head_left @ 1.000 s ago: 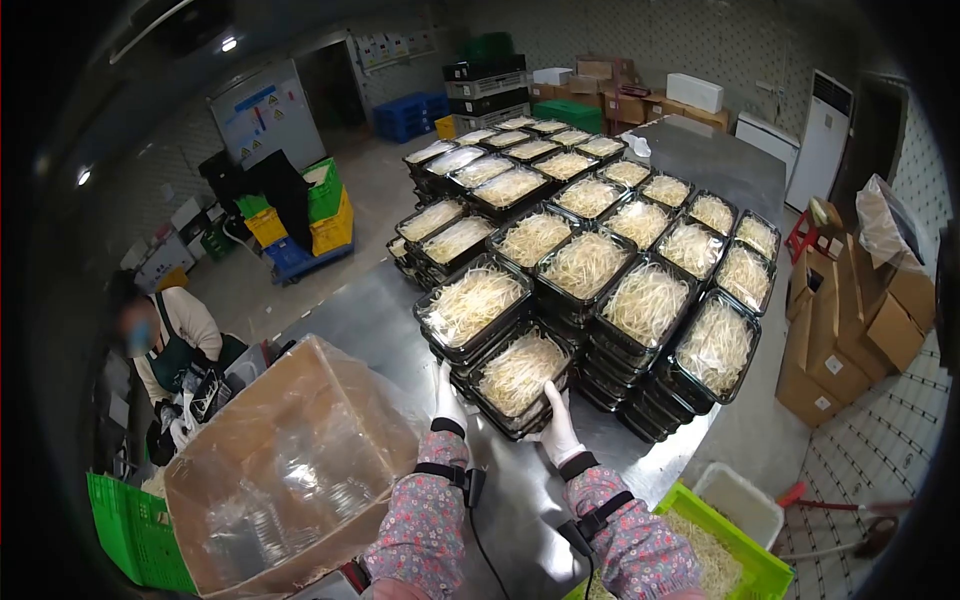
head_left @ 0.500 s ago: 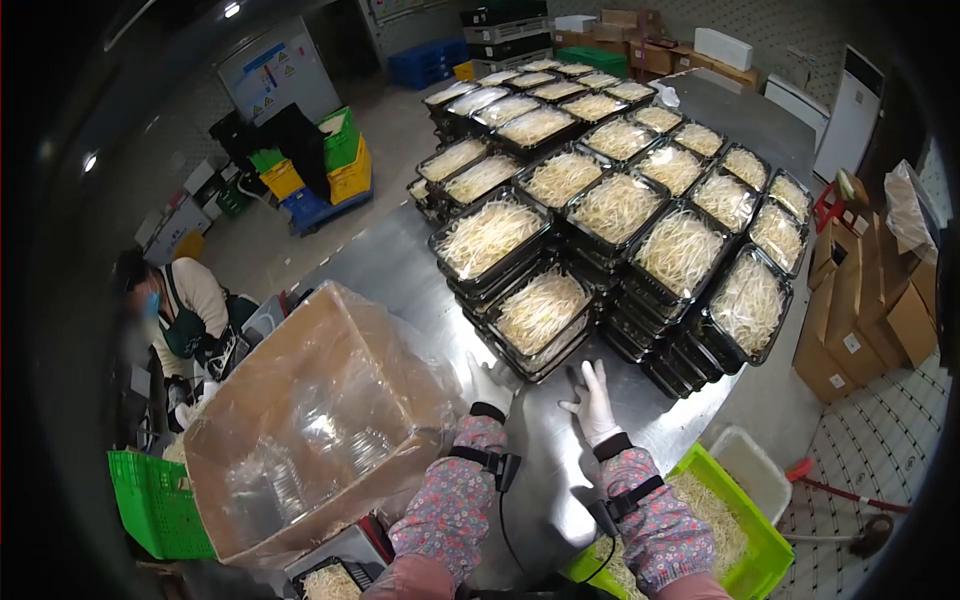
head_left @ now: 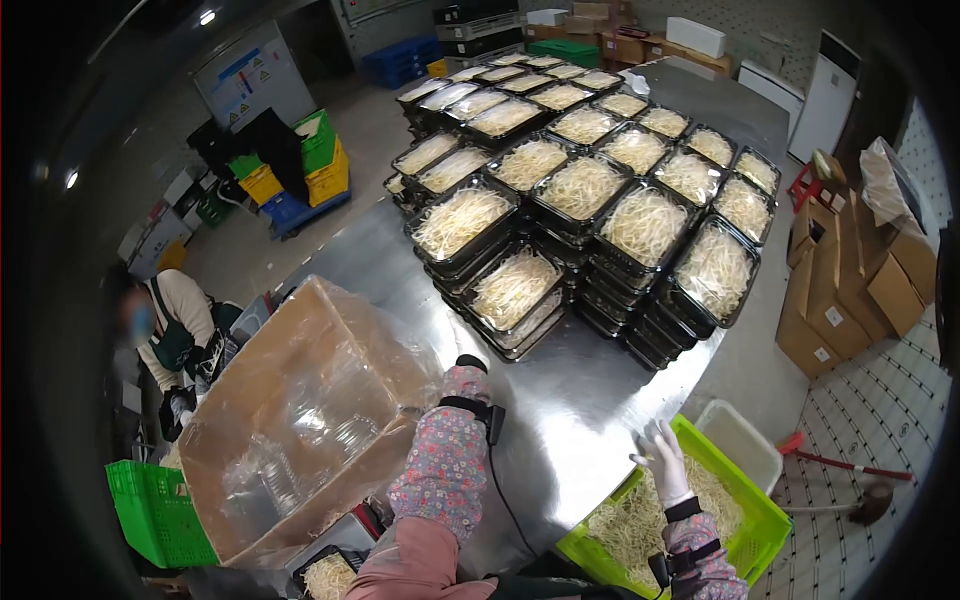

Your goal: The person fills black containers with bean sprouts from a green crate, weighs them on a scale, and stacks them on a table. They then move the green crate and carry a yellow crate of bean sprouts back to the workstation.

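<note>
My right hand, in a white glove, is over the lime-green crate of bean sprouts. Its fingers are stretched out and it holds nothing. My left forearm reaches over the metal table, ending at a black cuff; the gloved hand beyond it is lost in the table's glare, so its fingers do not show. Just past that cuff stands a stack of black trays of bean sprouts under clear lids. To the left of my forearm is a cardboard box lined with plastic, holding clear lids.
Many more stacked sprout trays cover the far part of the metal table. A small black tray of sprouts sits at the lower left, near a green basket. A co-worker is at the left. Cardboard boxes stand right.
My right hand has moved from beside the front stack down and right to the lime-green crate. My left forearm has shifted slightly up and left. The whole view has shifted a little.
</note>
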### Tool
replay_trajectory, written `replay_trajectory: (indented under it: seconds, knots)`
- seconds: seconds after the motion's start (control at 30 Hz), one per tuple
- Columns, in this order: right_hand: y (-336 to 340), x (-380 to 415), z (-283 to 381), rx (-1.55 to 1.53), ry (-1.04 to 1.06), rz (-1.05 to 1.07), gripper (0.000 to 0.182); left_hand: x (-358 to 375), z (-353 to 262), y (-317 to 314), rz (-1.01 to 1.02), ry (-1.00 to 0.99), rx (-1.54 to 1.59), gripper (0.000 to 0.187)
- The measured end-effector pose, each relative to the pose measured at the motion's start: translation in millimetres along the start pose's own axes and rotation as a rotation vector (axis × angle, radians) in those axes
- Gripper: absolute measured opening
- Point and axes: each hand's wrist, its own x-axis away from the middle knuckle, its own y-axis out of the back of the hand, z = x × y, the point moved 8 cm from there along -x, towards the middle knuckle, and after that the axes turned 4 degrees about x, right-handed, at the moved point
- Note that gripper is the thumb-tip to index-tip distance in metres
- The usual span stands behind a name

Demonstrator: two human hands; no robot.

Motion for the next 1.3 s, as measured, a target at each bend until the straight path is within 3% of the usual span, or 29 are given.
replay_trajectory:
  seconds: [0.1, 0.23, 0.27, 0.33, 0.37, 0.43, 0.57, 0.6, 0.67, 0.7, 0.73, 0.8, 0.83, 0.9, 0.93, 1.0, 1.17, 1.2, 1.27, 1.3]
  knots:
    - [77.2, 49.0, -11.8, 0.101, 0.023, -0.182, 0.063, 3.8, -4.4, 15.4, -0.093, 0.113, -0.105, 0.093]
    - [194.5, 139.5, -17.0, 0.363, 0.036, -0.501, 0.058, 61.5, -20.9, 0.9, -0.417, 0.116, -0.256, 0.095]
    - [224.4, 166.8, -15.8, 0.479, 0.065, -0.607, 0.056, 85.8, -22.7, -12.8, -0.443, 0.114, -0.289, 0.087]
    - [308.9, 221.6, -38.6, 0.511, 0.101, -0.799, 0.058, 105.3, -11.7, -6.0, -0.273, -0.107, -0.375, 0.065]
    - [348.8, 250.6, -49.4, 0.553, 0.182, -0.892, 0.061, 131.5, -4.6, -19.2, -0.180, -0.132, -0.377, 0.057]
    - [386.8, 315.4, -54.8, 0.633, 0.088, -1.070, 0.067, 205.2, 11.9, -63.8, 0.016, -0.120, -0.417, 0.042]
    - [486.3, 446.0, -122.0, 0.778, -0.281, -1.445, 0.091, 354.3, 107.1, -100.9, 0.453, 0.306, -0.590, 0.043]
    - [494.1, 463.4, -133.4, 0.836, -0.402, -1.489, 0.097, 391.1, 141.0, -88.0, 0.465, 0.538, -0.525, 0.041]
    - [492.7, 477.9, -149.1, 0.856, -0.618, -1.437, 0.101, 449.2, 183.2, -60.9, 0.623, 0.528, -0.908, 0.043]
    - [511.8, 475.8, -180.5, 0.701, -0.480, -1.383, 0.099, 457.7, 205.3, -25.4, 0.642, 0.448, -1.099, 0.052]
    - [532.8, 473.6, -210.6, 0.549, -0.342, -1.319, 0.097, 465.6, 203.3, -30.2, 0.731, 0.178, -1.414, 0.061]
    - [532.1, 459.8, -237.5, 0.158, -0.252, -1.149, 0.076, 468.1, 206.7, -12.5, 0.677, -0.164, -1.773, 0.068]
    - [526.1, 456.5, -238.2, 0.143, -0.258, -1.152, 0.076, 457.5, 210.7, 2.4, 0.592, -0.176, -1.773, 0.069]
    - [489.6, 436.6, -205.0, 0.224, -0.116, -0.918, 0.042, 448.4, 210.7, 12.3, 0.471, -0.136, -1.818, 0.072]
    - [480.6, 435.6, -196.1, 0.212, -0.121, -0.917, 0.042, 447.5, 216.1, 17.3, 0.465, -0.229, -1.912, 0.074]
    - [466.5, 431.9, -173.5, 0.323, -0.035, -0.880, 0.028, 447.4, 221.5, 13.1, 0.352, -0.216, -2.048, 0.076]
    - [490.0, 452.7, -145.5, 0.367, -0.020, -0.905, 0.026, 445.4, 223.0, 8.7, 0.215, 0.033, -1.960, 0.076]
    - [502.6, 458.5, -147.0, 0.364, -0.016, -0.903, 0.026, 446.4, 231.2, 28.5, 0.289, -0.036, -1.914, 0.071]
    - [531.0, 469.5, -160.4, 0.178, 0.004, -0.965, 0.024, 441.9, 264.1, 66.9, 0.413, 0.169, -1.823, 0.058]
    - [535.7, 473.3, -154.4, 0.248, 0.018, -0.997, 0.023, 446.1, 279.2, 75.5, 0.352, 0.281, -1.683, 0.043]
